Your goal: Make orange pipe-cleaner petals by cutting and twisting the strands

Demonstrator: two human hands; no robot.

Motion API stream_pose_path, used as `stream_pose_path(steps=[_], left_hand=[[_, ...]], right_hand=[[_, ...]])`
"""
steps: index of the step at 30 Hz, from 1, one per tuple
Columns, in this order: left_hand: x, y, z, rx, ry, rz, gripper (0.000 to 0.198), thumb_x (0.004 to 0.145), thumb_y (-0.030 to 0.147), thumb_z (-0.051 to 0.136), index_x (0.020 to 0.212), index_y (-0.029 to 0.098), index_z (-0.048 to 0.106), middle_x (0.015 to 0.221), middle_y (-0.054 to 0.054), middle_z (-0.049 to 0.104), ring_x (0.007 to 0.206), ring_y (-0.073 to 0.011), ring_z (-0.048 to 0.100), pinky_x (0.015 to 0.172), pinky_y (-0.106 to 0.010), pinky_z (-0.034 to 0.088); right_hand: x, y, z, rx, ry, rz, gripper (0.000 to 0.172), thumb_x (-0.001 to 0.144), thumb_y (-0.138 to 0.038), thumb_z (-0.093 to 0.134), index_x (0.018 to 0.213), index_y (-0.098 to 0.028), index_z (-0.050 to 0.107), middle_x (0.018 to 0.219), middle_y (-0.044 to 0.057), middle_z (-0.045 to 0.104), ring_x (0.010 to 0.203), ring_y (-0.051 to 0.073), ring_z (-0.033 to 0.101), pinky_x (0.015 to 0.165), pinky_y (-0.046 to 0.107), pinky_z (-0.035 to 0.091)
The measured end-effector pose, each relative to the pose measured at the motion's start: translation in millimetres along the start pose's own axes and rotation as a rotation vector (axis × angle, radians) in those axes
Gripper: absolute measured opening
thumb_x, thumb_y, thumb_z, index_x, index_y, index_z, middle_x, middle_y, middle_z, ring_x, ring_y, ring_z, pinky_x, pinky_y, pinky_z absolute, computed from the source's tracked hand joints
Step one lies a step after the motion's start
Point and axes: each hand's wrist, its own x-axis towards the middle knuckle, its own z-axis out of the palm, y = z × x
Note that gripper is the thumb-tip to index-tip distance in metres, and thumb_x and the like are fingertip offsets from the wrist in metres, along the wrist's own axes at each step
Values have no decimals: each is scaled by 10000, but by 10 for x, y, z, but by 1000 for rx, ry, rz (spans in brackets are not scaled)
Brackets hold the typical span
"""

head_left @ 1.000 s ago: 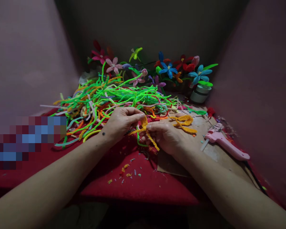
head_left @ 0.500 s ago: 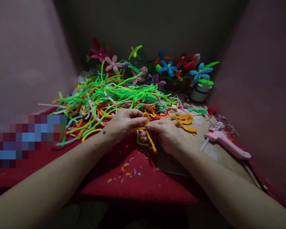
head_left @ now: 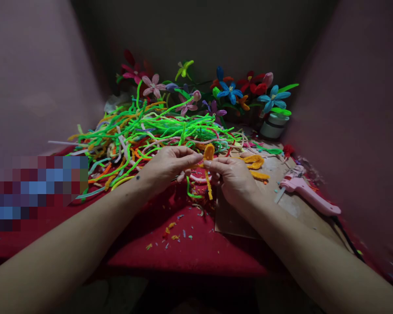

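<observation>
An orange fuzzy stem (head_left: 209, 152) is bent into an upright loop between my hands, and one end hangs down below the fingers. My right hand (head_left: 233, 176) pinches it at the base of the loop. My left hand (head_left: 170, 168) is closed on a part of the same stem that runs out to the left, its thumb and forefinger pressed together. To the right of my right hand, more looped orange pieces (head_left: 256, 162) lie on a cardboard sheet (head_left: 237, 224).
Behind my hands spreads a tangled heap of coloured stems (head_left: 170, 126). Fuzzy flowers (head_left: 230, 91) stand at the back, beside a white jar (head_left: 274, 125). A pink glue gun (head_left: 309, 192) lies on the right. Small scraps (head_left: 172, 225) dot the red cloth (head_left: 183, 257).
The orange loop has widened and stands more open above my right fingertips. My left fingertips have shifted from the loop's top to the stem at its left side.
</observation>
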Motion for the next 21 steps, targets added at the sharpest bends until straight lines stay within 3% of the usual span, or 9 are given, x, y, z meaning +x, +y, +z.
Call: stream_pose_path(steps=[3,9,14,17,21], left_hand=[[16,-18,-6,-82,-32,-11,286,705,393,690,840,147,641,550,30,525,428,-45,416,420,-165,289],[68,-57,1,-296,38,-15,220,648,237,750,802,142,626,565,45,524,425,-29,430,408,-150,314],[44,-94,55,-337,-189,-241,149,705,218,694,806,124,638,690,-32,622,464,-61,515,358,-151,324],[21,-107,76,-265,-361,-286,134,723,230,673,728,101,635,688,-53,638,404,-45,464,317,-154,297],[4,-100,87,-122,-362,-261,194,727,264,662,621,118,589,526,-2,571,349,-41,416,311,-159,277]], right_hand=[[33,3,-17,45,30,3,226,504,-214,727,456,-154,515,405,-68,413,395,46,314,417,232,199],[95,60,-60,131,6,-25,172,593,-224,683,530,-147,543,451,-53,458,401,54,372,402,214,314],[121,84,-76,160,35,14,141,617,-224,682,617,-135,572,514,-22,552,391,70,441,394,225,390],[127,85,-75,166,51,0,157,625,-226,680,601,-143,550,508,-25,552,379,65,439,375,211,368],[124,75,-65,151,115,3,157,634,-208,667,586,-140,533,488,-30,543,372,54,417,362,192,328]])
